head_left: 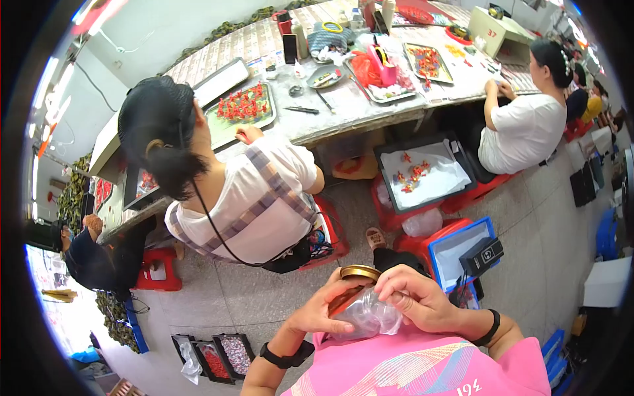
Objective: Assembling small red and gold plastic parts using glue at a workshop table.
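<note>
In front of my pink shirt, my left hand (321,309) is closed around a small container with a round gold lid (360,271). Something reddish shows below the lid, mostly covered by my fingers. A crumpled clear plastic bag (372,314) bunches against the container between both hands. The fingers of my right hand (417,300) are bent and pinch the bag from the right side. How far the bag reaches around the container is hidden by my hands.
A long worktable (317,122) runs across the far side, with a tray of red pieces (241,105). Two seated people work there. Nearer stand a lined tray (422,173) on red stools, a blue-rimmed bin (452,254) with a black box, and black floor trays (214,360).
</note>
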### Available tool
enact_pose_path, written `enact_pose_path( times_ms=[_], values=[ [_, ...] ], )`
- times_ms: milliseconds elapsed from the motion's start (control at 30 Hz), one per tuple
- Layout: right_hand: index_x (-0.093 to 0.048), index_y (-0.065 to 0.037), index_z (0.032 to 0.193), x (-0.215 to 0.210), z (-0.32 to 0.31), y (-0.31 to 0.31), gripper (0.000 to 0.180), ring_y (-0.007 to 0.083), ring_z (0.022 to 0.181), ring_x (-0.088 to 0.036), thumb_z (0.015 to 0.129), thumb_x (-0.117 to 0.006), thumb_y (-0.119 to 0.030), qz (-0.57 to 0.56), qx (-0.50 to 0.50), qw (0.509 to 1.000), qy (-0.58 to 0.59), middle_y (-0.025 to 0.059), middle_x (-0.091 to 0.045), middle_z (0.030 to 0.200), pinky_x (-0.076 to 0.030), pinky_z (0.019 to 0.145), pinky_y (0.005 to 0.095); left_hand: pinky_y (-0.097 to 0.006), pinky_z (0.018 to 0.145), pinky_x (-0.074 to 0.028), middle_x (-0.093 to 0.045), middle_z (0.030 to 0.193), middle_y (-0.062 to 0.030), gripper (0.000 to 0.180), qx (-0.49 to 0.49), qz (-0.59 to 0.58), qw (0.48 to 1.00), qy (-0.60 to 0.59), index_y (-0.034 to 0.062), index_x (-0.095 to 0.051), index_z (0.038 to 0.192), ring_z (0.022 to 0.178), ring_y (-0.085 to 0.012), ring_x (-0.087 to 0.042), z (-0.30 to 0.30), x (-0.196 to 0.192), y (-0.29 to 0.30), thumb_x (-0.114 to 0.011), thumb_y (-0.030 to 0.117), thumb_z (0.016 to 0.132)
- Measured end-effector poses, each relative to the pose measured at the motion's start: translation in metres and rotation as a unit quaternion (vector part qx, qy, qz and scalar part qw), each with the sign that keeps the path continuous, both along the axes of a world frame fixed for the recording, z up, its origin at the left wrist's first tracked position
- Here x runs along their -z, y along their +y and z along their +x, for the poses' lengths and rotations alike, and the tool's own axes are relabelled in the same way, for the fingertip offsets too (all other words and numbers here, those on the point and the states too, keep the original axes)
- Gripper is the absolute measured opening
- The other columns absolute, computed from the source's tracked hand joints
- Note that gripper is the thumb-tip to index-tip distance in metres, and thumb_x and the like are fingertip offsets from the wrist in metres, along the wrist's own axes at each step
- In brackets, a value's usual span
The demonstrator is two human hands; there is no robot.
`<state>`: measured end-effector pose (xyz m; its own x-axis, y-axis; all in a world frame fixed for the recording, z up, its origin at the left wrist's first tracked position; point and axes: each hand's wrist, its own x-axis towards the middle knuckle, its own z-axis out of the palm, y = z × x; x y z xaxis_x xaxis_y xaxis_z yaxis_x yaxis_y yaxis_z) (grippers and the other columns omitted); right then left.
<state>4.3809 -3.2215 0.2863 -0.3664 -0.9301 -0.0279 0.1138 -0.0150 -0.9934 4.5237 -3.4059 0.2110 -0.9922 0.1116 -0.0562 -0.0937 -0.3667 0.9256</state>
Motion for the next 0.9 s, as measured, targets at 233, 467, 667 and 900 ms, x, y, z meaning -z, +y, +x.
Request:
enact_pose_path(
  times_ms=[233, 467, 667, 900],
  values=[
    [-0.058, 0.000, 0.102, -0.009, -0.014, 0.020, 0.013, 0.0057, 0.065, -0.049, 0.095, -0.050, -0.007, -0.011, 0.030, 0.981, -0.190, 0.0076, -0.056, 0.102, -0.041, 0.056, 0.0198, -0.037, 0.111, -0.026, -0.035, 0.136, -0.0134, 0.097, -0.012, 0.083, 0.996, 0.015, -0.0027, -0.039, 0.137, 0.131, -0.0242, -0.037, 0.017, 0.024, 0.012, -0.084, 0.041, 0.062],
    [-0.055, 0.000, 0.100, 0.022, -0.020, 0.016, 0.013, 0.0131, 0.057, -0.051, 0.091, -0.049, -0.008, 0.045, 0.004, 0.930, -0.364, 0.0109, -0.057, 0.086, -0.041, 0.049, 0.0248, -0.037, 0.107, -0.032, -0.046, 0.135, -0.0161, 0.107, -0.007, 0.201, 0.980, -0.001, -0.0047, -0.037, 0.137, 0.125, -0.0239, -0.046, 0.035, 0.049, 0.010, -0.083, 0.051, 0.058],
    [-0.052, 0.002, 0.103, 0.039, -0.003, 0.012, 0.016, 0.0161, 0.066, -0.058, 0.088, -0.048, -0.003, 0.028, -0.079, 0.890, -0.449, 0.0120, -0.056, 0.093, -0.050, 0.053, 0.0272, -0.038, 0.103, -0.035, -0.049, 0.131, -0.0182, 0.107, 0.046, 0.188, 0.981, -0.018, -0.0067, -0.042, 0.131, 0.120, -0.0247, -0.050, 0.038, 0.034, 0.013, -0.088, 0.049, 0.052],
    [-0.054, -0.003, 0.107, 0.044, 0.012, 0.021, 0.018, 0.0092, 0.068, -0.051, 0.091, -0.056, -0.011, 0.103, -0.054, 0.835, -0.538, 0.0029, -0.052, 0.086, -0.045, 0.052, 0.0224, -0.038, 0.103, -0.035, -0.049, 0.130, -0.0185, 0.107, 0.029, 0.199, 0.978, -0.054, -0.0068, -0.040, 0.133, 0.121, -0.0249, -0.048, 0.047, 0.019, 0.018, -0.087, 0.047, 0.054]
  ],
)
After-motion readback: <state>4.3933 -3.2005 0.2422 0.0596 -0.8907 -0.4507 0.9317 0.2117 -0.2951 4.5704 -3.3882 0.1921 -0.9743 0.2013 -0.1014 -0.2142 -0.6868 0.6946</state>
